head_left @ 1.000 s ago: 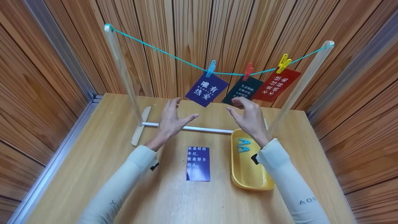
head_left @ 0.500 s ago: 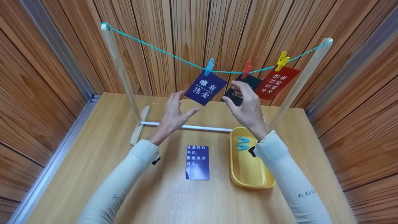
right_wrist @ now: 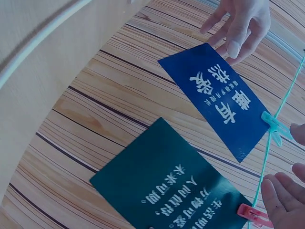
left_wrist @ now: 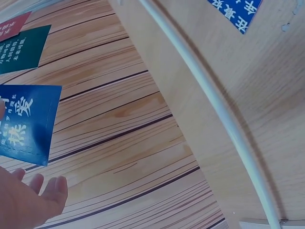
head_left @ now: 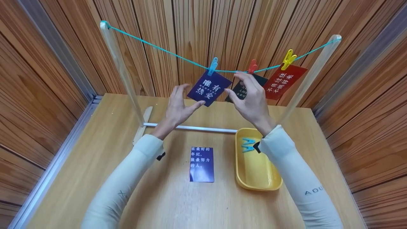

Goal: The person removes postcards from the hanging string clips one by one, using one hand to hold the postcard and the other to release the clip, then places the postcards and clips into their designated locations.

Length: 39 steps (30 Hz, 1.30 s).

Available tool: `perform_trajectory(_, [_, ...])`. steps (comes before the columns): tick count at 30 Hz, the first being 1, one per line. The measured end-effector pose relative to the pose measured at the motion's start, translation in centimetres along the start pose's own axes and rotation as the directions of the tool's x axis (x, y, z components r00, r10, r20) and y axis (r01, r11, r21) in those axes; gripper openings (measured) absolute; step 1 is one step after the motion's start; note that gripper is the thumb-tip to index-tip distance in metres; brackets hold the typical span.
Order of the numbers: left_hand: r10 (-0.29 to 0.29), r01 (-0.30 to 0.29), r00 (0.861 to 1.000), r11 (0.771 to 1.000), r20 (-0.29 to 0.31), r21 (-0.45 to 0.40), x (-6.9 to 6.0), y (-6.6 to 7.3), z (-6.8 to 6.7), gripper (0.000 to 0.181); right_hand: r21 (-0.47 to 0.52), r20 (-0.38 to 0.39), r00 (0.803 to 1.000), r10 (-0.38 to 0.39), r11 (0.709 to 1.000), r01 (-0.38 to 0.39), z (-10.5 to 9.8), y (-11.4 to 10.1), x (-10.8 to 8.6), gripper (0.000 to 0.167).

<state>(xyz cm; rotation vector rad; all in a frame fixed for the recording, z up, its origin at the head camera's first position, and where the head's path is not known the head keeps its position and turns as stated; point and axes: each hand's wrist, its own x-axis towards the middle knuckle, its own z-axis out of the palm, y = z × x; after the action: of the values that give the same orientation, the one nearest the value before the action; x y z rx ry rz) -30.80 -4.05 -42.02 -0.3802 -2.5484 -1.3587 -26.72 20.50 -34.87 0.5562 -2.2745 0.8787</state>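
A blue-purple card (head_left: 209, 87) with white characters hangs tilted from a teal cord (head_left: 165, 51), held by a light blue clothespin (head_left: 213, 66). Beside the card's lower left is my left hand (head_left: 178, 109), fingers spread and thumb near its lower edge; the right wrist view shows this hand (right_wrist: 248, 24) close to the card without a clear grip. My right hand (head_left: 254, 101) is raised in front of a dark green card (head_left: 261, 79), partly covering it, with parted fingers near the cord. A red clothespin (head_left: 252, 66) holds the green card, and a yellow clothespin (head_left: 288, 60) a red card (head_left: 284, 82).
Two wooden posts (head_left: 122, 73) carry the cord, joined low by a white rod (head_left: 206, 129). Another blue-purple card (head_left: 202, 165) lies on the table (head_left: 159, 203). A yellow tray (head_left: 241, 183) at right contains light blue clothespins (head_left: 248, 147), partly near my right sleeve.
Both hands have risen toward the hanging cards. The left has come closer to the blue-purple card, and the right has moved up toward the cord. The cards stay clipped.
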Motion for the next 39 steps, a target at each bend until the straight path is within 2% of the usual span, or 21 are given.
perform_trajectory(7, [0.018, -0.018, 1.0, 1.0, 0.015, -0.009, 1.0, 0.4, 0.0, 0.081, 0.02, 0.011, 0.999, 0.044, 0.999, -0.044, 0.0, -0.6, 1.0, 0.058])
perform_trajectory(11, [0.05, -0.05, 0.999, 0.999, 0.014, 0.011, 1.3, 0.5, 0.0, 0.078, 0.031, 0.024, 0.998, 0.051, 0.998, -0.052, 0.3, -1.0, 1.5, 0.058])
perform_trajectory(17, [0.09, -0.09, 0.996, 0.995, 0.003, 0.035, 2.0, 0.6, -0.3, 0.075, 0.101, 0.045, 0.995, 0.093, 0.99, -0.097, 0.7, -1.6, 2.5, 0.058])
perform_trajectory(31, [0.033, -0.034, 0.999, 0.999, 0.022, 0.031, 2.6, 0.9, -0.1, 0.073, 0.233, 0.074, 0.976, 0.206, 0.948, -0.218, 1.8, -1.8, 4.4, 0.061])
perform_trajectory(35, [0.032, -0.032, 0.999, 0.999, 0.025, 0.017, 2.8, 1.1, -0.1, 0.073, 0.283, 0.087, 0.963, 0.255, 0.921, -0.269, 2.1, -1.7, 5.0, 0.06])
perform_trajectory(39, [0.06, -0.06, 0.998, 0.998, 0.027, -0.027, 2.9, 1.2, 0.0, 0.07, 0.314, 0.104, 0.95, 0.293, 0.897, -0.311, 2.3, -1.7, 5.5, 0.057])
